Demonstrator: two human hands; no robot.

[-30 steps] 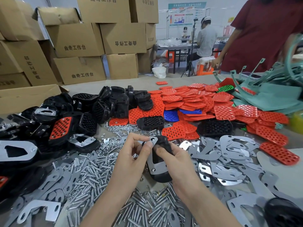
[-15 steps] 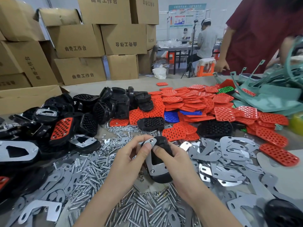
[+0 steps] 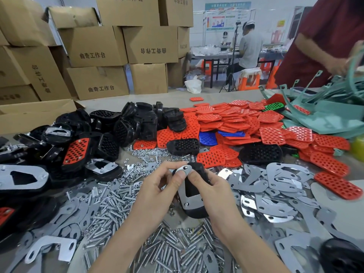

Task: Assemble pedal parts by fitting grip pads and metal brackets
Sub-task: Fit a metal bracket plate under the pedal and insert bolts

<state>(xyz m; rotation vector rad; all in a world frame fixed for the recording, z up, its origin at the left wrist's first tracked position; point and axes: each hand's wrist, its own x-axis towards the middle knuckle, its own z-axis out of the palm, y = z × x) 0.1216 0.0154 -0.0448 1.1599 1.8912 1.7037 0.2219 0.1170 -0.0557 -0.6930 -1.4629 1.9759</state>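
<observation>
The left hand (image 3: pixel 157 186) is pinching the top end of the metal bracket (image 3: pixel 184 170) lying on the black pedal (image 3: pixel 192 191), the right hand (image 3: pixel 213 191) is gripping the pedal's right side with curled fingers, and red grip pads (image 3: pixel 232 123) are lying beyond the pedal, loose bolts (image 3: pixel 110 203) left of it.

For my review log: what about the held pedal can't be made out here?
Head view:
pedal: far face turned away; grip pad fitted or not, unseen.
metal bracket: right edge behind right hand; tip partly under left hand.
black part, bottom right: cut by frame edge.
</observation>
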